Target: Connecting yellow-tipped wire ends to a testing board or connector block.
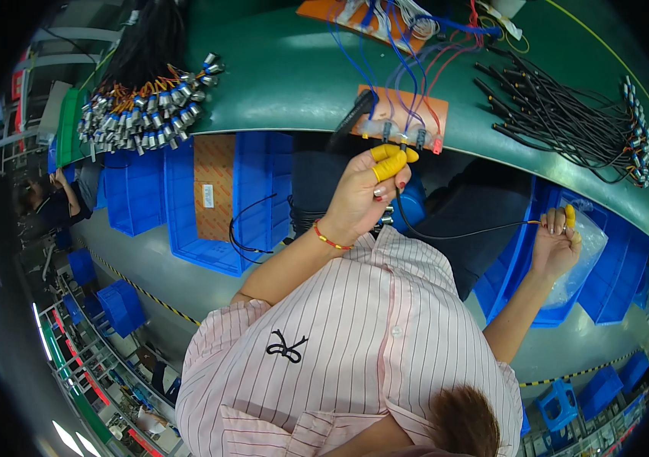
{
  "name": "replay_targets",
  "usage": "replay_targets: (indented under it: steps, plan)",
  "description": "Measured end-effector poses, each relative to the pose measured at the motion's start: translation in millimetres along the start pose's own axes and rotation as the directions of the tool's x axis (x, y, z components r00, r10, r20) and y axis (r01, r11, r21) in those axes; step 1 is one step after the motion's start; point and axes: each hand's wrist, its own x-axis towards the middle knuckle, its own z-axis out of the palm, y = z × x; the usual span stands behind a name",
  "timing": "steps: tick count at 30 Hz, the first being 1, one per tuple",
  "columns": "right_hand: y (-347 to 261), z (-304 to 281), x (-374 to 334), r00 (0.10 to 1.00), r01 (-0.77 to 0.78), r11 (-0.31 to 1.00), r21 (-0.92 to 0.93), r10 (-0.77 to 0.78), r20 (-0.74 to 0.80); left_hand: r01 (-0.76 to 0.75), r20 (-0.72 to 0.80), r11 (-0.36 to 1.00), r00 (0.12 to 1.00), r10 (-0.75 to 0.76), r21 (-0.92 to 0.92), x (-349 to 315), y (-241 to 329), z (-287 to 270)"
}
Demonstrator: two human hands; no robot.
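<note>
Yellow finger cots cover some fingertips on both hands. My left hand (370,186) pinches one end of a thin black cable (458,237) up against a row of small clips (420,139) along the front of an orange board (434,113). Blue, purple and red wires (420,72) run from these clips to the back of the bench. From my left hand the cable hangs in a curve across my lap. Off to the right, my right hand (556,242) has its fingers closed on the cable's other end, where orange wire shows beside the fingertips.
On the green bench (279,84), a bundle of cables with metal connectors (142,114) lies at the left. More black cables (549,114) are spread at the right. Blue bins (260,198) stand below the bench edge, one with a clear plastic bag (587,244).
</note>
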Motion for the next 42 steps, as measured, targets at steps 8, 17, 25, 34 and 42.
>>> replay_targets:
  steps: [8, 17, 25, 34, 42]
  plan:
    - [-9, 2, -8, 0.997, 0.079, 0.997, 0.019, -0.079, 0.018, 0.023, -0.006, 0.972, 1.0, -0.023, 0.232, 3, 11, 11]
    - [-31, -3, -17, 0.992, 0.129, 0.991, 0.047, -0.128, -0.023, -0.077, -0.063, 0.928, 0.992, 0.107, 0.363, 1, -4, 14]
    - [-94, 6, -10, 0.961, 0.259, 0.965, -0.047, -0.252, 0.115, -0.063, 0.127, 0.781, 0.992, -0.02, 0.621, -30, -23, 42]
    - [-218, 1, 123, 0.905, 0.368, 0.928, 0.058, -0.372, 0.208, -0.352, 0.32, 0.864, 0.917, 0.24, 0.36, 90, 11, 122]
    - [-224, -44, 230, 0.889, 0.453, 0.879, -0.151, -0.458, 0.004, -0.072, 0.304, 0.583, 0.901, -0.31, 0.81, 30, 8, 73]
